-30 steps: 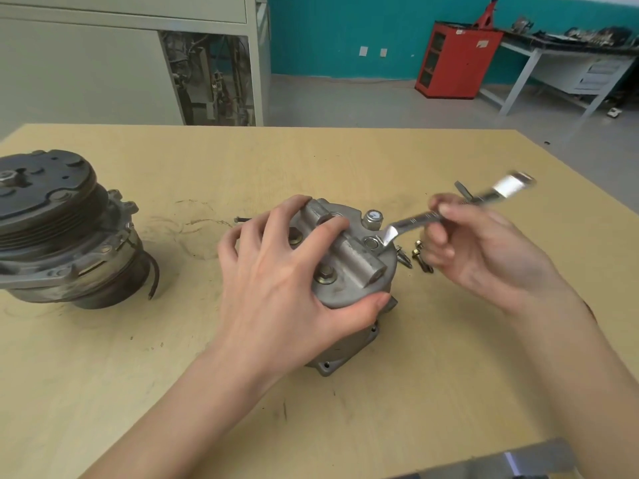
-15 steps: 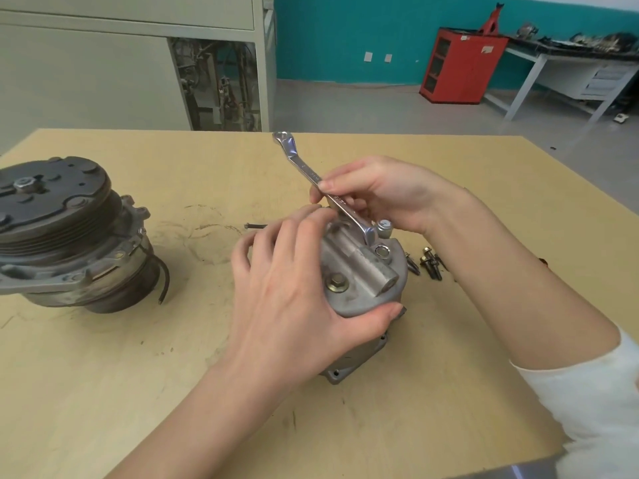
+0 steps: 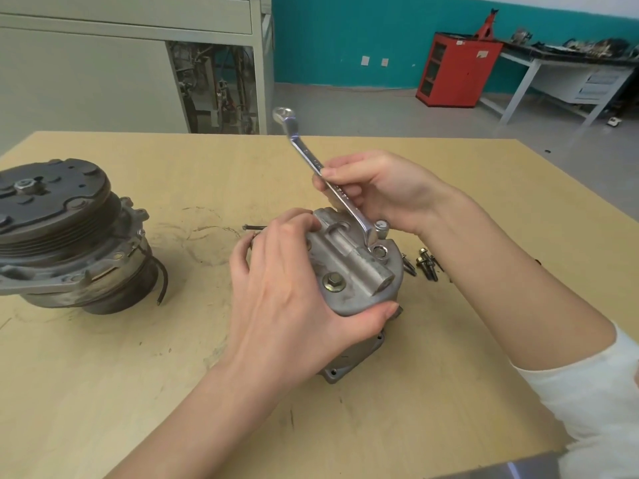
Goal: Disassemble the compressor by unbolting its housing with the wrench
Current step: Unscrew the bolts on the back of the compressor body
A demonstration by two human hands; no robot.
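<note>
A grey metal compressor housing stands on the wooden table in the middle of the view. My left hand grips its near left side, thumb along the front rim. My right hand holds a shiny wrench by the shaft. The wrench's lower end sits on a bolt at the housing's right top, and its handle points up and away to the left. Another bolt shows on the housing's near face.
A second compressor part with a pulley stands at the table's left. Several loose bolts lie right of the housing. A thin dark pin lies behind my left hand. Beyond the table are a cabinet and a red cabinet.
My right hand swung the wrench handle from pointing right to pointing up and left around the bolt. Over the last half second it barely moved. My left hand kept its hold on the housing.
</note>
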